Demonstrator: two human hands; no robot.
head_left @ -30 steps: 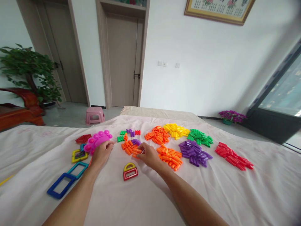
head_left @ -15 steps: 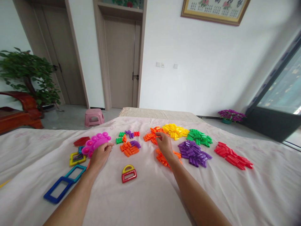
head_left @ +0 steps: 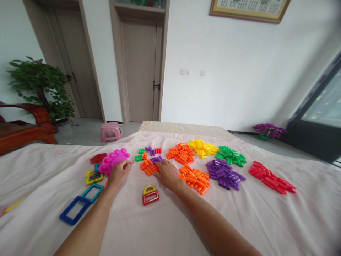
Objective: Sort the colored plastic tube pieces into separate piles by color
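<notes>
My left hand [head_left: 120, 173] rests on the cloth against the near right side of a pink paw-shaped toy [head_left: 114, 160]. Its fingers are curled together, and anything inside them is hidden. Over the right edge of a small group of orange plastic tubes [head_left: 147, 168] lies my right hand [head_left: 167, 173]. The fingers are bent down and seem closed on an orange tube, mostly covered by the hand. Purple tubes [head_left: 156, 159] touch the back of that group. Just behind are small rows of green tubes [head_left: 139, 157] and red tubes [head_left: 158, 150].
Right of my hands lie heaps of orange [head_left: 195, 179], yellow [head_left: 202, 148], green [head_left: 231, 156], purple [head_left: 223, 174] and red tubes [head_left: 270, 177]. Magnetic frames, one dark blue [head_left: 64, 217], lie at left. A red-and-yellow pair [head_left: 150, 198] lies in front. Someone's hand [head_left: 2, 209] shows at far left.
My right hand has moved left from the far orange heap to the small orange group. My left hand stays by the pink toy. The view has shifted slightly.
</notes>
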